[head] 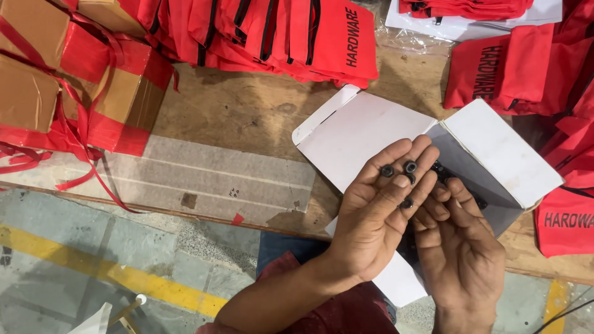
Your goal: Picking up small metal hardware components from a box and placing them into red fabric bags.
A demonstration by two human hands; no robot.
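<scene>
My left hand (377, 210) is held palm up over an open white cardboard box (495, 148), with a few small black nuts (399, 169) resting on its fingers and the thumb touching them. My right hand (461, 247) lies palm up just beside and partly under the left hand, fingers loosely curled near one more black nut (406, 203). More small black parts (440, 168) lie inside the box, mostly hidden behind my fingers.
Stacks of red fabric pouches with black zips (291, 34) cover the back of the wooden bench (247, 111), and more pouches (526, 68) lie at the right. Brown cartons bound with red tape (74, 80) stand at the left. A yellow floor line (111, 272) runs below.
</scene>
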